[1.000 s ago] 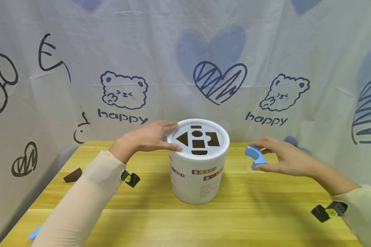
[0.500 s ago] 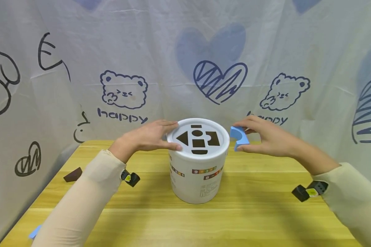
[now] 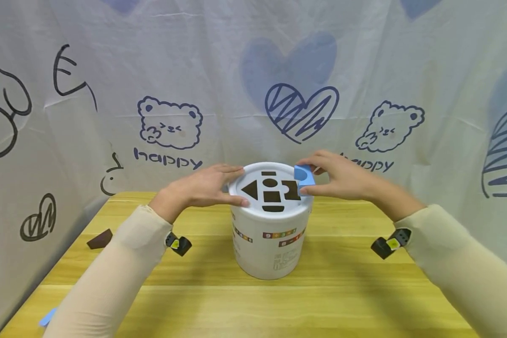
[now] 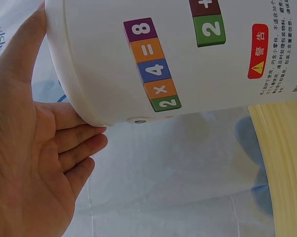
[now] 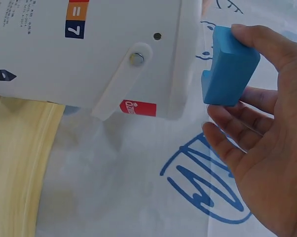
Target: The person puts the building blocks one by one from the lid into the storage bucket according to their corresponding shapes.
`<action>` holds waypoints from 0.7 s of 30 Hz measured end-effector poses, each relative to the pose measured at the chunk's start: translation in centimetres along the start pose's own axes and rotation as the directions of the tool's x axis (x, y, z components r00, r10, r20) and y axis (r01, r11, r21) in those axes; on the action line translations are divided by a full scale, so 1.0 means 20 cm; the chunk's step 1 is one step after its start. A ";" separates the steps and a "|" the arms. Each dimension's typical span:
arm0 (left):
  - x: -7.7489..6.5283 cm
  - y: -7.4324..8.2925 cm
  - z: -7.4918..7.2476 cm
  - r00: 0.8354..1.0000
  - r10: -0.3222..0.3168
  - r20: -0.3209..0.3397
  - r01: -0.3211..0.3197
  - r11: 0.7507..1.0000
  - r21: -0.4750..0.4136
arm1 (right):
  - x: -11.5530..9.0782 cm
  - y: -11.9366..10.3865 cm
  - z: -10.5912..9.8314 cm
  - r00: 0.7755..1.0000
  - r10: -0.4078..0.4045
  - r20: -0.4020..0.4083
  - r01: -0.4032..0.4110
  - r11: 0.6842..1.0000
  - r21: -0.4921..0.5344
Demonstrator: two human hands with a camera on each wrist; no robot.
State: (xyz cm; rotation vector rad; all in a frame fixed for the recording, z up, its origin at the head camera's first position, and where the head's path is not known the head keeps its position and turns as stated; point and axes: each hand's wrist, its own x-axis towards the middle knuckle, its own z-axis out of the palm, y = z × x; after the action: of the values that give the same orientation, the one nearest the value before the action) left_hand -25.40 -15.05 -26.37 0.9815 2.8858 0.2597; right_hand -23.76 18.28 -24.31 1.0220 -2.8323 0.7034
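Observation:
A white bucket [image 3: 266, 251] printed with coloured number tiles stands upright on the table. Its white lid [image 3: 294, 206] has several cut-outs: triangle, circle, square, bars and a notched shape. On the lid's left rim rests my left hand [image 3: 198, 185], thumb on top and fingers extended along the far edge. My right hand [image 3: 342, 178] pinches a light-blue arch block [image 3: 307, 182] between thumb and fingers, over the lid's right side beside the notched cut-out. In the right wrist view the arch block [image 5: 232, 69] appears just above the lid, with a gap between them.
A dark brown block [image 3: 99, 239] lies on the wooden table [image 3: 186, 310] at left. Nearer, a light-blue piece [image 3: 48, 317] is partly hidden by the left sleeve. A patterned curtain [image 3: 232, 117] hangs behind. The bucket's white handle [image 5: 120, 84] hangs at its side.
My right hand has carried the arch block leftward and up, from beside the bucket to over the lid's right edge. The left hand and bucket have stayed in place.

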 end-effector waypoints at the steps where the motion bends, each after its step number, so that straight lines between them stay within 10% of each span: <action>1: 0.00 0.00 0.00 1.000 0.001 0.000 -0.001 1.000 0.001 | 0.01 0.00 0.01 1.000 -0.001 0.004 0.001 1.000 -0.002; 21: 0.00 0.01 0.00 1.000 -0.008 -0.010 0.008 1.000 -0.005 | 0.10 0.02 0.16 0.998 0.033 0.056 -0.032 0.999 -0.017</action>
State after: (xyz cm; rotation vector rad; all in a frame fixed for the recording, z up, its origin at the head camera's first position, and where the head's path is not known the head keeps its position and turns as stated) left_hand -25.26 -14.94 -26.43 0.9699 2.8964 0.2719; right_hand -25.35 16.01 -26.91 1.0118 -2.9042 0.6635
